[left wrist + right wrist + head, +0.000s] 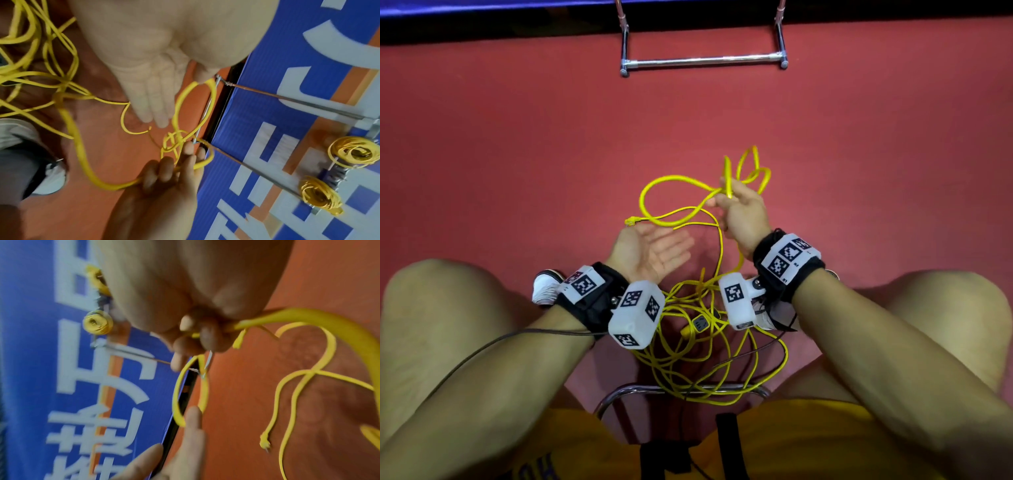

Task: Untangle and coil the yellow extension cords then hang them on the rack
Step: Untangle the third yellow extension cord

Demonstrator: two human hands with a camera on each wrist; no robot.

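Observation:
A tangle of yellow cords (698,346) lies on the red floor between my knees. My right hand (732,202) is raised over the floor and grips a few loops of one yellow cord (753,171); the grip shows in the right wrist view (244,324). A loose strand runs left to a yellow plug end (631,221). My left hand (661,250) is held palm up with straight fingers and holds nothing. The metal rack (703,61) stands ahead at the wall. Two coiled yellow cords (353,151) (319,194) hang on it.
A blue banner (287,113) covers the wall behind the rack. A chrome seat frame (681,389) crosses under the tangle. A grey socket block (700,323) sits in the tangle. A white shoe (544,286) is by my left wrist. Red floor stretches up to the rack.

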